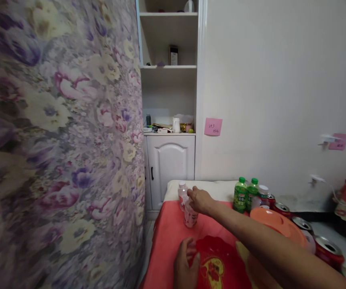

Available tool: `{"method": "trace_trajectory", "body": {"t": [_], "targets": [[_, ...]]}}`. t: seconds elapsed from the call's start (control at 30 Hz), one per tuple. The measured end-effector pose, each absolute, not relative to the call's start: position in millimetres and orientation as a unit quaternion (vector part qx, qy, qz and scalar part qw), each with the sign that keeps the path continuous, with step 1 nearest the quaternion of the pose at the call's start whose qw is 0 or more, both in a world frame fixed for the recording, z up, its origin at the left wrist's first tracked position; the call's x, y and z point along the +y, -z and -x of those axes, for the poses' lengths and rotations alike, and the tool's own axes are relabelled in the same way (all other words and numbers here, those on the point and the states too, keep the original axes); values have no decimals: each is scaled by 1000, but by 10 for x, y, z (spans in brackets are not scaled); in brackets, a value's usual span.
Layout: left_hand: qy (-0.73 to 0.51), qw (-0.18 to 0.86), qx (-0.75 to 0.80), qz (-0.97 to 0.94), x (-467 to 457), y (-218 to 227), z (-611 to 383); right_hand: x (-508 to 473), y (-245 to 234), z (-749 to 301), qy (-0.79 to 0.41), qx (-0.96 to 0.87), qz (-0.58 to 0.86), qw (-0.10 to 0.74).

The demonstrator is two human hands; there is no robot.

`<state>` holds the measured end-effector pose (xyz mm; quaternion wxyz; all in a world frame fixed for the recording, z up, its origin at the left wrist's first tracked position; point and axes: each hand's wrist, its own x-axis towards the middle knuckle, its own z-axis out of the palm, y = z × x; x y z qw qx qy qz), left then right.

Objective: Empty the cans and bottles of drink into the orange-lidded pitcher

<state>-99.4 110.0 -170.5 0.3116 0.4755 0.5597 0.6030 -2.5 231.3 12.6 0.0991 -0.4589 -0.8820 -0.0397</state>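
Observation:
My right hand (202,200) reaches across from the right, its fingers closed at the top of a clear plastic bottle (190,218) with a printed label. The fingers hide the cap and neck of that bottle, which stands upright on the red cloth. Just behind it is a similar clear bottle (183,196) with a white cap. Lower down, my left hand (186,263) is beside the left edge of a red scalloped tray (230,251) with a yellow pattern. Its fingers are loosely curved and apart from the thumb, with nothing visible in them.
Green-capped bottles (240,195), a white-capped bottle (262,196), an orange lid (277,221) and several red cans (328,249) line the table's right side. A floral curtain (70,144) hangs at left. Behind the table is a white cabinet (172,170) with shelves.

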Motion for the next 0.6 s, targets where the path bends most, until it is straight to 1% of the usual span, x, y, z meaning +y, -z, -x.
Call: {"method": "trace_trajectory", "body": {"t": [0.17,0.27,0.47,0.6], "targets": [[-620,192,588,-483,1173,1673,1018,1996,-443,-269,19,-904,415,98],[-612,148,591,-504,1164,1618,969,1693,-530,-496,-10,-916,386,109],[-589,154,561,-561,1055,1579,761,1260,-452,-896,-73,-914,372,147],[-591,135,557,-568,973,1496,688,1136,-396,-1083,-154,-882,393,209]]}}
